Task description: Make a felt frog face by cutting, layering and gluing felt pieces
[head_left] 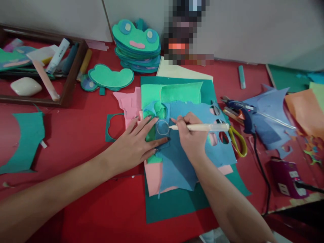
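Observation:
My right hand [191, 135] grips a white marker pen [210, 127], its tip touching the blue felt sheet [182, 162] beside a pale drawn circle [162, 127]. Fingers spread, my left hand [141, 138] lies flat and presses on the felt just left of that circle. Several holes are cut in the blue sheet's right side. Under it lie light green felt [182, 92], pink felt [154, 179] and a dark green sheet [172, 209].
Frog-face felt shapes [136, 44] are stacked at the back. A wooden tray [68, 72] holds markers at left. To the right are a glue gun [246, 116] with a cord, yellow-handled scissors [239, 143], a purple power socket box [287, 179] and felt scraps.

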`<state>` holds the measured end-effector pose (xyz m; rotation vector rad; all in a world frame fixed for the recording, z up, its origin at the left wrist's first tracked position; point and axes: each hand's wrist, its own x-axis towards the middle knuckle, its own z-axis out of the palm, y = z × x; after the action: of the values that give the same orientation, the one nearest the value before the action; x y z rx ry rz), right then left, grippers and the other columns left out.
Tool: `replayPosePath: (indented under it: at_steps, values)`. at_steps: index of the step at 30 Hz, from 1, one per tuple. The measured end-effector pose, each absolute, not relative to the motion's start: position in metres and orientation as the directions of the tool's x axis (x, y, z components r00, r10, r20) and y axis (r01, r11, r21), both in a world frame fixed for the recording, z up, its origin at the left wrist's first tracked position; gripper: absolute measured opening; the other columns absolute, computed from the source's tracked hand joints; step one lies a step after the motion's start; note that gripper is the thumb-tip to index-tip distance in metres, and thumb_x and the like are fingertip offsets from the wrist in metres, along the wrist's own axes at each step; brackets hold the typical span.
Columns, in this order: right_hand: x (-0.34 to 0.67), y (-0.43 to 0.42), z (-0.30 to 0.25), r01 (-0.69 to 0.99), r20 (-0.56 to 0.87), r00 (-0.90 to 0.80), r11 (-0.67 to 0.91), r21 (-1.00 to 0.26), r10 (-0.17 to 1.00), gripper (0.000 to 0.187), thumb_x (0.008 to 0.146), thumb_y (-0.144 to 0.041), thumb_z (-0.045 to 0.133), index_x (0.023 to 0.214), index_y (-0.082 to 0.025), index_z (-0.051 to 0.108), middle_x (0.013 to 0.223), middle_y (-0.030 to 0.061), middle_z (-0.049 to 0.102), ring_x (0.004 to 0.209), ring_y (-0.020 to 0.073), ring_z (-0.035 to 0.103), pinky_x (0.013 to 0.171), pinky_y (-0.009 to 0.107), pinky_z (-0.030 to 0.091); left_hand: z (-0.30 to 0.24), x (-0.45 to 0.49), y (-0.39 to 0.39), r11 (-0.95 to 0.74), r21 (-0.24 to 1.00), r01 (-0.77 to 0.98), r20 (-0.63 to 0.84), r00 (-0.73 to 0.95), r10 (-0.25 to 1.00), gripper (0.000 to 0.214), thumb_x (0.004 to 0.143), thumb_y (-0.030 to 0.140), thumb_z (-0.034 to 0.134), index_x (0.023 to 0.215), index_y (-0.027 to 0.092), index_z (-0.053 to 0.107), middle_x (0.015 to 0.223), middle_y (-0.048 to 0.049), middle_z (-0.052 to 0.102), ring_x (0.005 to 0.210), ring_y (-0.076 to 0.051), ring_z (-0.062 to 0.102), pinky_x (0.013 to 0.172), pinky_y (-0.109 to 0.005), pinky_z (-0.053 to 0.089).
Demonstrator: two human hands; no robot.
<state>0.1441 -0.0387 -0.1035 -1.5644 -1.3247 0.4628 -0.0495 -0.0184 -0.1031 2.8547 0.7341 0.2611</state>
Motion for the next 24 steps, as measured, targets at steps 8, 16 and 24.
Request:
replayPosePath:
  at_steps: [8, 16, 24]
  values:
    - [0.1435, -0.0422, -0.1025, 0.414, 0.266, 0.366, 0.100, -0.905, 0.892, 0.034, 0.079, -0.017, 0.054, 0.053, -0.022, 0.032, 0.049, -0.0086, 0.026, 0.046, 0.0073, 0.031, 0.061, 0.027, 0.051, -0.1011, -0.0491, -0.0190, -0.862, 0.207, 0.464, 0.117, 0.863, 0.492, 0.043, 0.094, 0.034, 0.046, 0.137, 0.037, 0.045, 0.149, -0.0135, 0.034, 0.138, -0.036, 0.029, 0.106, -0.059, 0.031]
    - [0.1499, -0.0354, -0.1059, 0.181, 0.247, 0.575, 0.174, -0.968, 0.780, 0.031, 0.086, -0.028, 0.055, 0.058, -0.022, 0.043, 0.047, -0.0095, 0.035, 0.040, 0.0069, 0.035, 0.057, 0.026, 0.053, -0.1022, -0.0505, -0.0188, -0.862, 0.218, 0.457, 0.135, 0.861, 0.491, 0.044, 0.093, 0.032, 0.048, 0.137, 0.038, 0.044, 0.151, -0.0104, 0.031, 0.139, -0.035, 0.028, 0.107, -0.058, 0.029]
    - [0.1478, -0.0356, -0.1033, 0.609, 0.525, 0.247, 0.291, -0.738, 0.814, 0.011, 0.087, -0.026, 0.059, 0.097, -0.025, 0.064, 0.091, 0.0018, 0.066, 0.079, 0.0146, 0.063, 0.074, 0.031, 0.053, -0.1041, -0.0502, -0.0188, -0.865, 0.216, 0.452, 0.130, 0.865, 0.484, 0.044, 0.095, 0.033, 0.045, 0.138, 0.037, 0.042, 0.152, -0.0126, 0.028, 0.140, -0.036, 0.026, 0.106, -0.059, 0.030]
